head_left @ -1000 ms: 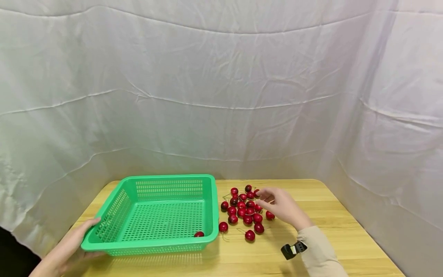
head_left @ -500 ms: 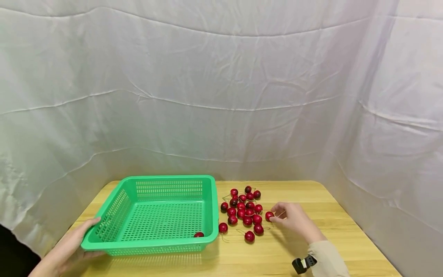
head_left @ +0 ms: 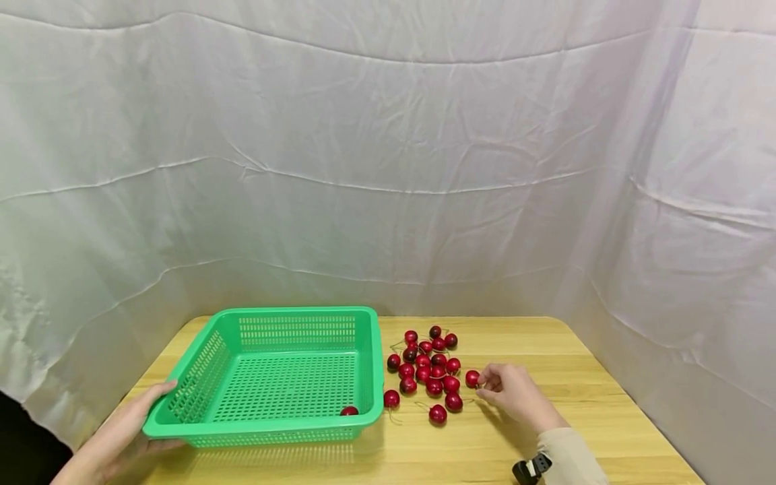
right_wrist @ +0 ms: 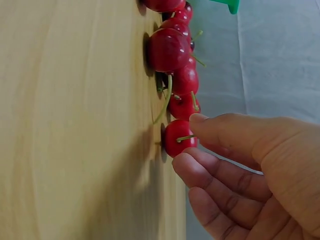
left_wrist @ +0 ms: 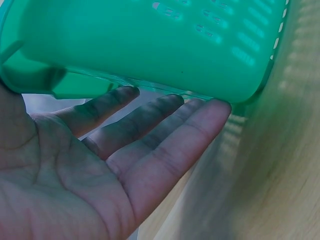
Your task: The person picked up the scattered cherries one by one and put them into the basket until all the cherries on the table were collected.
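A shiny, round red cherry (right_wrist: 175,129) with a green stem (right_wrist: 185,138) sits on the table (head_left: 533,343). I can't tell if the right hand (head_left: 514,396) pinches it. The left hand (head_left: 127,424) grips a basket (head_left: 261,428).

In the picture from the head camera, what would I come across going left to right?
Left hand, green basket, group of cherries, one separate cherry, right hand.

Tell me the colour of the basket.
The basket is bright green; the head view shows it best.
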A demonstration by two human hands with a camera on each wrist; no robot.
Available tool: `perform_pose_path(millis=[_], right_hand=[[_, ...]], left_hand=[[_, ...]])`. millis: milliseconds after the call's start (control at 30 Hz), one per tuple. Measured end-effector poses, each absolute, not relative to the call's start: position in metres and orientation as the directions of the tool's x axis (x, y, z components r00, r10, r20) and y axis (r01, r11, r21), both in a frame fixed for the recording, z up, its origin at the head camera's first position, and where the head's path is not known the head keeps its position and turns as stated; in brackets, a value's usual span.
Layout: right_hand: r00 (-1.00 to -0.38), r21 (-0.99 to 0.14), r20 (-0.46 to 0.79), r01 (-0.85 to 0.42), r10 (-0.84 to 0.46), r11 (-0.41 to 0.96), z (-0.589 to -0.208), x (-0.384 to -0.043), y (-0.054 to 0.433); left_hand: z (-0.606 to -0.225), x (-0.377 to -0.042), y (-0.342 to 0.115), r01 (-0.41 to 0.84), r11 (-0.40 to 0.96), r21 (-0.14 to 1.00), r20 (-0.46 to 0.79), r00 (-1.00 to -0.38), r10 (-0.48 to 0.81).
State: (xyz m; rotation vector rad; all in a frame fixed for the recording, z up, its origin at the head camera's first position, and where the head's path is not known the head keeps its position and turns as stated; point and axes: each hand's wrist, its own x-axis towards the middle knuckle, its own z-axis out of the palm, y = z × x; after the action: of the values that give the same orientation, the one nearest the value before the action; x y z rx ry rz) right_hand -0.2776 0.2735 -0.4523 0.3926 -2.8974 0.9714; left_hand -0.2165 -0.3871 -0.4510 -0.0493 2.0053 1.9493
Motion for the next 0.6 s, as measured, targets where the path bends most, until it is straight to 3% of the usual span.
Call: perform_pose_path(millis=[600], right_hand=[[-0.974,-0.578,0.142,-0.226,-0.176,0.784,-0.4633,-0.2838,0.2694]], left_hand=[[-0.4534,-0.2171,-0.3883,-0.253,0.063,0.965,-0.260,-0.943,0.208]])
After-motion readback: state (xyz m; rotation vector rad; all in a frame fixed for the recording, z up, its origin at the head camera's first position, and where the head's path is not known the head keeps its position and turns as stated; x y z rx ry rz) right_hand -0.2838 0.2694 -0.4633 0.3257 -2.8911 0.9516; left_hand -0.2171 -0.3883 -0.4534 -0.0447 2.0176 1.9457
